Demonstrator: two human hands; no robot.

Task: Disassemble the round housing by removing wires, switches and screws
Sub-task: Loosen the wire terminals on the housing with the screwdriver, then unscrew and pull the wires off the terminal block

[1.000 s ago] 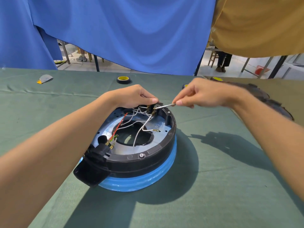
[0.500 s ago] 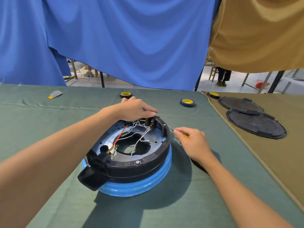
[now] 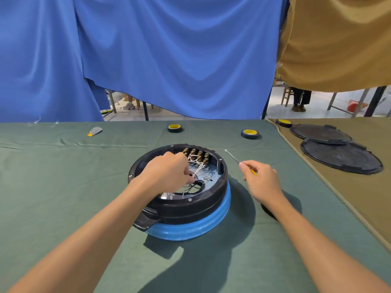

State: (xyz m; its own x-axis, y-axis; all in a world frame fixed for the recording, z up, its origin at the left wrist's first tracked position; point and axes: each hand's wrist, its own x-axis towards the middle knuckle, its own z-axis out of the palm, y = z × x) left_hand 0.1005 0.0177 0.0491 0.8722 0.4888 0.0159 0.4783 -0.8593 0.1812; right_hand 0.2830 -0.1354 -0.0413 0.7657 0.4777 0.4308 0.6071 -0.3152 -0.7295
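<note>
On the green table (image 3: 63,176), the left hand (image 3: 167,172) reached inside the housing (image 3: 211,199), fingers pinching wires (image 3: 197,166) below its switches (image 3: 195,153), while the right hand (image 3: 262,180), just right of it, gripped a screwdriver (image 3: 232,156) angled toward its far rim.

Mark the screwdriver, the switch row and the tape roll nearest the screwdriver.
screwdriver (image 3: 232,156): head view, bare metal shaft.
switch row (image 3: 195,153): head view, middle of the row.
tape roll (image 3: 250,136): head view, black outer wall.

Yellow-cored tape rolls (image 3: 175,128), two black lids (image 3: 341,157) — blue curtain (image 3: 169,49) behind
</note>
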